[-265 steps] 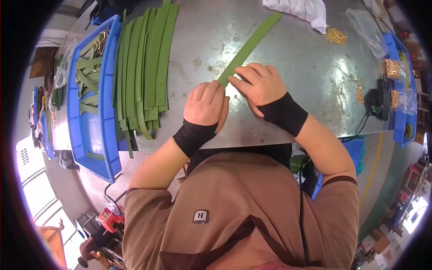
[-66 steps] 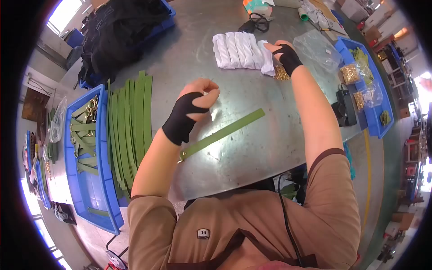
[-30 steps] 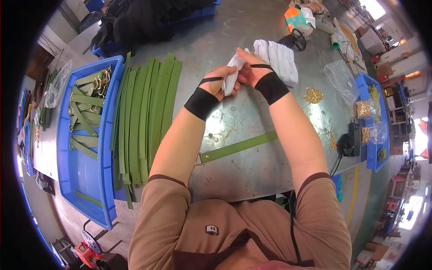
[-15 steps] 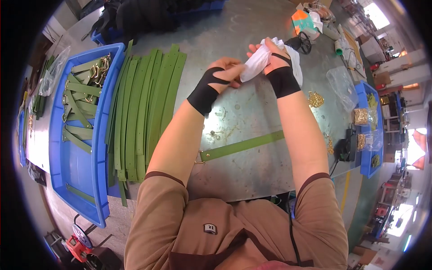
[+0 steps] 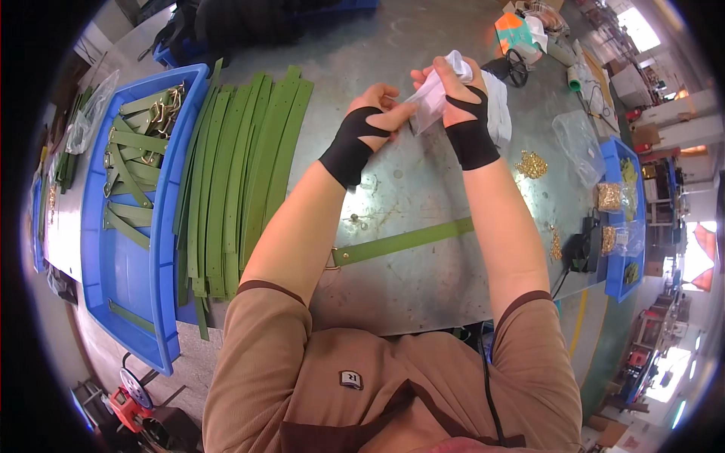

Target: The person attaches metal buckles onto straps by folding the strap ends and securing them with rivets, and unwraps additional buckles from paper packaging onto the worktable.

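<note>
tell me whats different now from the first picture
The green strap, held at first, lies released on the table, turned more sideways. A white piece has been drawn left from the white row into the right hand, its loose end spread toward the left hand. Stacked straps and gold pieces stayed put.

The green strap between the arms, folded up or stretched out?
Stretched out: the green strap lies straight on the table where visible.
</note>
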Demonstrator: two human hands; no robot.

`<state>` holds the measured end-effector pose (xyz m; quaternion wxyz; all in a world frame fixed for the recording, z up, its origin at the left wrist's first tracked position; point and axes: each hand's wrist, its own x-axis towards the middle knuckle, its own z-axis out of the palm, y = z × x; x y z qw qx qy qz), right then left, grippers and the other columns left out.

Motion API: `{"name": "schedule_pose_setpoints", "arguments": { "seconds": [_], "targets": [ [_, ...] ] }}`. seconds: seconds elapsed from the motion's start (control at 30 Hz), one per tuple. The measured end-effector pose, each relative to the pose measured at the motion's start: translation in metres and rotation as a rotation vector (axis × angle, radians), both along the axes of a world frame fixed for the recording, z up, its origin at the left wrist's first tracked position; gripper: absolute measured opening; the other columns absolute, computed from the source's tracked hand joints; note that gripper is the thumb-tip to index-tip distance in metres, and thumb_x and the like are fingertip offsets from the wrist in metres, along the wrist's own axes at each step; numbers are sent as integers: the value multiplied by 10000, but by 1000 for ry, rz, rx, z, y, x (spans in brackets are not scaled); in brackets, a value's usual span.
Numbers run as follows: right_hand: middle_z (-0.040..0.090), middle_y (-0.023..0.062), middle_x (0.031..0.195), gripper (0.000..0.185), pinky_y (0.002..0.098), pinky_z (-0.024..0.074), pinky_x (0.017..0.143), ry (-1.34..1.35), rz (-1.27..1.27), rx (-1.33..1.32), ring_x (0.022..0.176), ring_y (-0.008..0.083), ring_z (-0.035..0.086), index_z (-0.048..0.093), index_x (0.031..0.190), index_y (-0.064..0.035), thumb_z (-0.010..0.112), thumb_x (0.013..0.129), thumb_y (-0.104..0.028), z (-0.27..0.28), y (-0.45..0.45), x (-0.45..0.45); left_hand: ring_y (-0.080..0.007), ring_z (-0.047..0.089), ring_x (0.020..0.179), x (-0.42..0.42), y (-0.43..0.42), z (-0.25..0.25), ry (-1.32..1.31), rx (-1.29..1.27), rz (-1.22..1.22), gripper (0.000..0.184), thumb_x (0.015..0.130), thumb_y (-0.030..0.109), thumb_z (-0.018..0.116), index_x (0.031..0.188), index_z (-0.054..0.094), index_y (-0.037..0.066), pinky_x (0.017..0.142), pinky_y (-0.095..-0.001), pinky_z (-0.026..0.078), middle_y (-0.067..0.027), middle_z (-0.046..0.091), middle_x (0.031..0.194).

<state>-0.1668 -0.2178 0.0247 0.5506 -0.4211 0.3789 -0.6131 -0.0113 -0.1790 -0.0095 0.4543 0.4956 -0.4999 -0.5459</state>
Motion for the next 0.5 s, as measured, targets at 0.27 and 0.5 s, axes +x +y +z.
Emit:
{"name": "schedule_pose_setpoints", "arguments": {
  "seconds": [0.27, 0.5],
  "targets": [
    [651, 163, 893, 291, 425, 587, 772, -15, 36, -89, 852, 326, 705, 484, 1097, -8, 667, 928, -157, 21, 12, 16, -242, 645, 864, -1, -2, -15, -142, -41, 45, 679, 708, 344, 719, 1245, 545, -32, 796, -335, 508, -155, 643, 968],
    [646, 174, 896, 268, 441, 592, 751, -90, -80, -31, 831, 331, 704, 481, 1088, -8, 651, 936, -149, 22, 17, 22, -127, 574, 606, 0, -2, -15, -224, -181, 51, 432, 756, 108, 604, 1154, 569, -58, 566, -255, 461, -84, 641, 832]
  ]
}}
